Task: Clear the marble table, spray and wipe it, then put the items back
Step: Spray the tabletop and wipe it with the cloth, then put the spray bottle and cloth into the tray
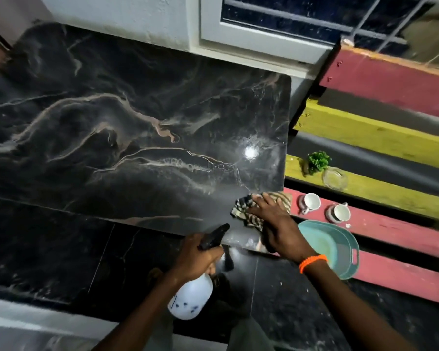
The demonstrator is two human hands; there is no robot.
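Observation:
The black marble table [127, 138] fills the left and middle of the view, wet and shiny near its right edge. My left hand [200, 257] grips a white spray bottle [192, 298] with a black trigger head, nozzle aimed at the table's near right corner. My right hand [276, 224] lies flat on a striped cloth [246, 211] at that corner. On the painted bench to the right stand two white cups [312, 201] [341, 212], a glass dish [335, 179], a small green plant [318, 161] and a teal tray [340, 249].
The slatted bench [390, 138], in red, yellow and grey, runs along the table's right side. A white wall and window frame [251, 44] stand behind the table. Dark floor tiles [289, 312] lie below me.

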